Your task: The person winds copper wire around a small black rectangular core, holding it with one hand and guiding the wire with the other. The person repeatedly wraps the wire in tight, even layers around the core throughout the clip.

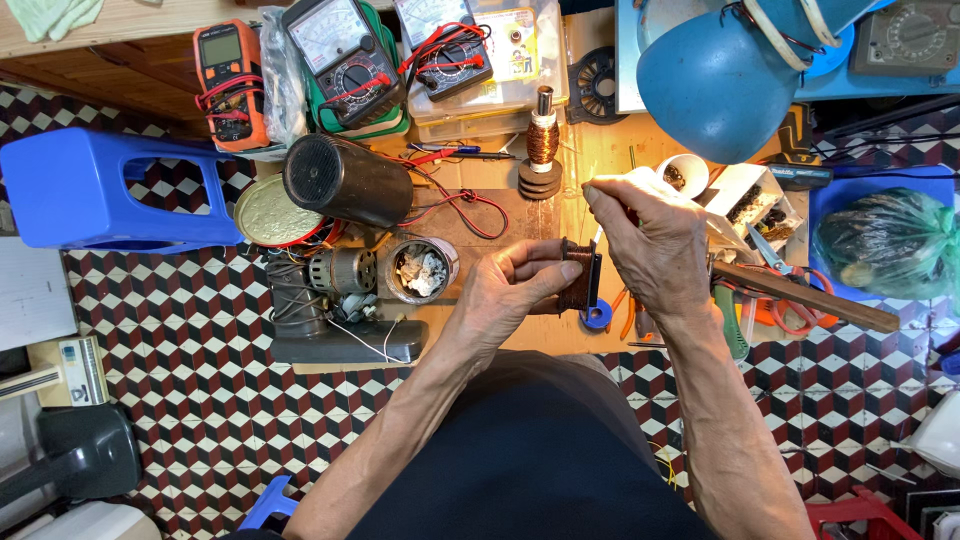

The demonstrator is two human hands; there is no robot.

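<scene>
Near the desk's front edge, an upright coil is gripped by the left hand, while the right hand, just beside it, is pinched on white strip.

Multimeters, blue lamp, scissors crowd the bench.

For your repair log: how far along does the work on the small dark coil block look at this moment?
Done: the motor lies stripped on the board and a copper-wound coil stands apart on stacked discs. In hand: the left hand grips the small dark coil block while the right hand works at its top edge, pinching something pale. Left: the multimeters sit unused behind, and nothing looks reassembled yet.
</scene>
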